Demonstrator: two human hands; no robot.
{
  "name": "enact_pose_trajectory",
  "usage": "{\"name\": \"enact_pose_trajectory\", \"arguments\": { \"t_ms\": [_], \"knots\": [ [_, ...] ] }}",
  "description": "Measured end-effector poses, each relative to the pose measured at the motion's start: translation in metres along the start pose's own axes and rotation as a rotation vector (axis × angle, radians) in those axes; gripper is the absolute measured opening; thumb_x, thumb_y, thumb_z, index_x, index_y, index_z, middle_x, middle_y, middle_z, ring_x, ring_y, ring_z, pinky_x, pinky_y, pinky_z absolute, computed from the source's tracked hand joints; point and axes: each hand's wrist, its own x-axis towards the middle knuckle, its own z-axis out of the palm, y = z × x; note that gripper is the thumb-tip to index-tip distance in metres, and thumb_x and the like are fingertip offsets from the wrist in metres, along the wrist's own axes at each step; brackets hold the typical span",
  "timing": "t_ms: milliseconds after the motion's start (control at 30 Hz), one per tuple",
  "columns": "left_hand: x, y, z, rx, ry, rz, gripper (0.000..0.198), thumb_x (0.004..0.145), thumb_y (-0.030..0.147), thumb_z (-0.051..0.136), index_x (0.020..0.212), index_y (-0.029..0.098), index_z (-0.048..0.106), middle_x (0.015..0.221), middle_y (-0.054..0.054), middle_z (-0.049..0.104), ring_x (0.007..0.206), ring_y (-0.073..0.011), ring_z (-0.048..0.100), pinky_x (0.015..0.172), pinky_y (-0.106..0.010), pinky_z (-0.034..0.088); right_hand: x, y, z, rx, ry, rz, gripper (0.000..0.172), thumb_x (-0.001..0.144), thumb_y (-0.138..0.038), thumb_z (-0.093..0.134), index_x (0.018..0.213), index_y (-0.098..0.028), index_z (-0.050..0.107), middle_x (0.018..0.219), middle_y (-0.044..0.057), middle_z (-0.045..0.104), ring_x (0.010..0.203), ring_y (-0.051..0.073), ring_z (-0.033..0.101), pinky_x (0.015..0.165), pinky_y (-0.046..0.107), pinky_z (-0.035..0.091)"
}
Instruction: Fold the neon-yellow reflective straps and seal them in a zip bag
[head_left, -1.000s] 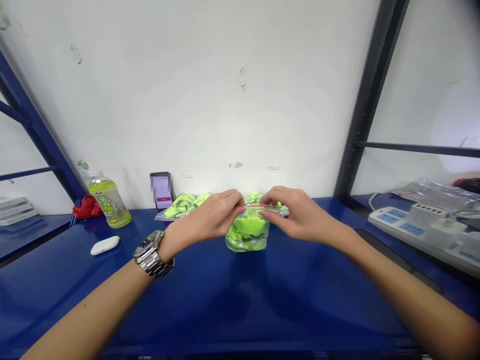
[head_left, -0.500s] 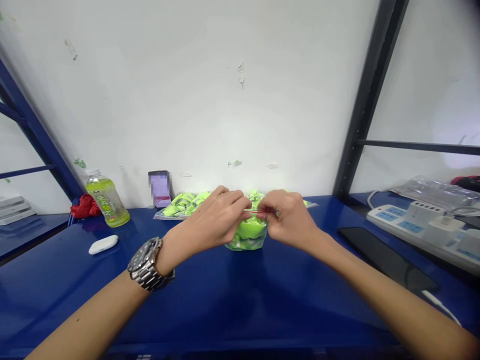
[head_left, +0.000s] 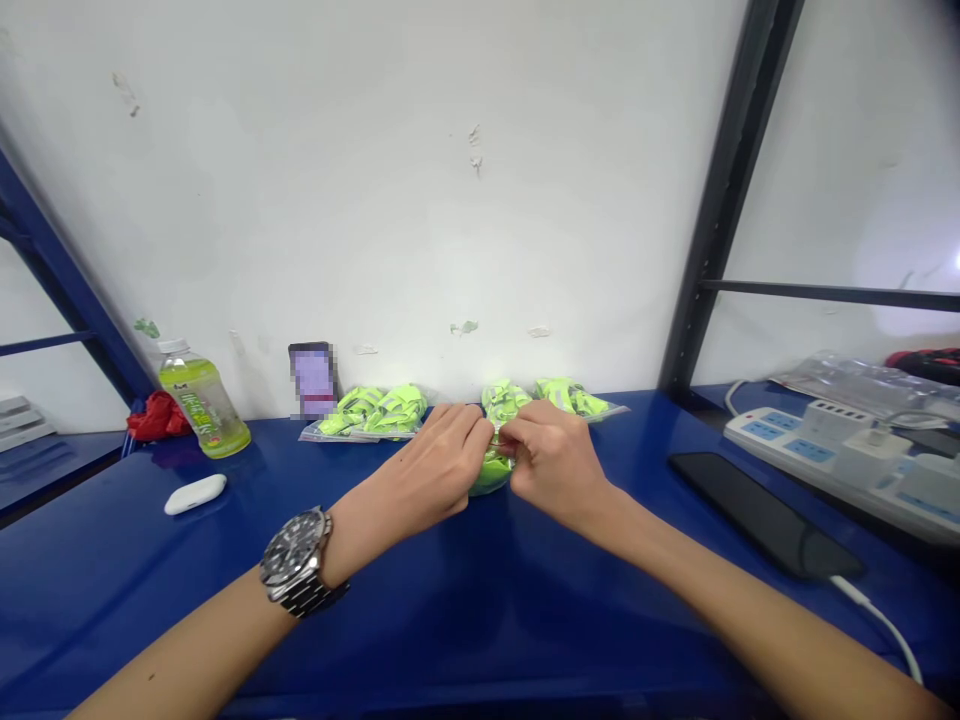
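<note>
A clear plastic bag (head_left: 491, 474) with bright yellow-green contents hangs or stands at the middle of the blue table, mostly covered by my hands. My left hand (head_left: 442, 455), with a metal watch (head_left: 298, 560) on its wrist, pinches the bag's top edge from the left. From the right, my right hand (head_left: 553, 452) grips the same edge, its fingers curled close to the left ones. Behind them lie more bags of yellow-green material, one pair at the left (head_left: 382, 410), one in the middle (head_left: 506, 398) and one at the right (head_left: 571, 397).
A drink bottle (head_left: 204, 400), red cloth (head_left: 159, 416), white case (head_left: 195, 494) and upright phone (head_left: 313, 378) are on the left of the table (head_left: 450, 620). At right lie a dark phone (head_left: 761, 510) with a white cable and a power strip (head_left: 840, 455).
My hands have drawn closer together along the bag's top edge, and less of the bag shows below them. The view has shifted slightly, uncovering more of the bags behind.
</note>
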Motion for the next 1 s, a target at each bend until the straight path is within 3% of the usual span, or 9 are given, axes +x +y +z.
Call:
{"name": "enact_pose_trajectory", "arguments": {
  "t_ms": [100,200,300,400,500,667,867,1000],
  "knots": [
    [-0.008,0.001,-0.003,0.002,-0.031,0.002,0.028,0.068,-0.004,0.036,0.086,0.016,0.042,0.085,-0.007,0.046,0.075,-0.0194,0.042,0.067,-0.033,0.039,-0.004,-0.005,0.001,0.042,-0.003,-0.064,0.022,0.066,0.002,0.046,0.058,-0.017,0.055,0.058,0.003,0.051,0.060,0.016,0.044,0.060,0.027,0.035],
    [-0.013,0.005,0.004,0.082,0.031,-0.017,0.027,0.065,-0.006,0.035,0.077,0.018,0.039,0.077,-0.005,0.043,0.069,-0.0191,0.039,0.060,-0.032,0.036,-0.009,-0.011,0.000,0.087,-0.082,-0.143,0.022,0.075,-0.001,0.044,0.064,-0.016,0.054,0.064,0.005,0.051,0.064,0.016,0.043,0.064,0.028,0.037],
    [-0.016,0.010,0.013,0.167,0.115,-0.006,0.024,0.075,-0.004,0.032,0.073,0.019,0.039,0.072,-0.004,0.042,0.066,-0.0198,0.038,0.056,-0.032,0.034,-0.014,-0.014,-0.004,0.096,-0.194,-0.109,0.015,0.082,-0.009,0.046,0.072,-0.016,0.055,0.072,0.006,0.052,0.069,0.017,0.044,0.066,0.029,0.037],
    [-0.020,0.015,0.019,0.194,0.131,0.038,0.025,0.084,0.000,0.030,0.072,0.019,0.041,0.070,-0.004,0.042,0.063,-0.0196,0.037,0.054,-0.032,0.032,-0.022,-0.013,-0.008,-0.005,-0.268,-0.127,0.013,0.077,-0.006,0.048,0.071,-0.017,0.053,0.072,0.006,0.050,0.069,0.018,0.042,0.066,0.030,0.034],
    [-0.028,0.017,0.020,0.135,0.080,0.047,0.022,0.088,0.004,0.031,0.077,0.017,0.044,0.073,-0.004,0.045,0.064,-0.0187,0.038,0.056,-0.033,0.033,-0.033,-0.008,-0.010,-0.147,-0.338,-0.160,0.020,0.067,0.002,0.046,0.072,-0.017,0.051,0.072,0.006,0.049,0.066,0.019,0.039,0.062,0.031,0.028],
    [-0.051,0.018,0.015,0.051,-0.085,0.021,0.016,0.086,0.003,0.037,0.083,0.017,0.045,0.078,-0.005,0.046,0.068,-0.0199,0.042,0.060,-0.034,0.035,-0.048,-0.002,-0.012,-0.238,-0.500,-0.044,0.031,0.056,0.007,0.044,0.075,-0.017,0.049,0.072,0.005,0.049,0.062,0.018,0.040,0.055,0.030,0.021],
    [-0.075,0.025,0.022,0.178,-0.194,-0.055,0.027,0.075,-0.008,0.037,0.078,0.019,0.041,0.075,-0.003,0.046,0.064,-0.0200,0.043,0.055,-0.032,0.032,-0.059,-0.009,-0.010,-0.170,-0.629,-0.142,0.027,0.066,0.005,0.048,0.082,-0.017,0.051,0.076,0.005,0.051,0.064,0.018,0.041,0.057,0.030,0.024],
    [-0.081,0.019,0.029,0.149,-0.205,-0.049,0.024,0.080,-0.006,0.037,0.080,0.018,0.043,0.077,-0.004,0.047,0.065,-0.0194,0.045,0.057,-0.032,0.035,-0.061,-0.010,-0.012,-0.130,-0.659,-0.179,0.016,0.080,-0.003,0.050,0.085,-0.018,0.051,0.080,0.004,0.051,0.067,0.017,0.042,0.062,0.030,0.029]
  ]
}}
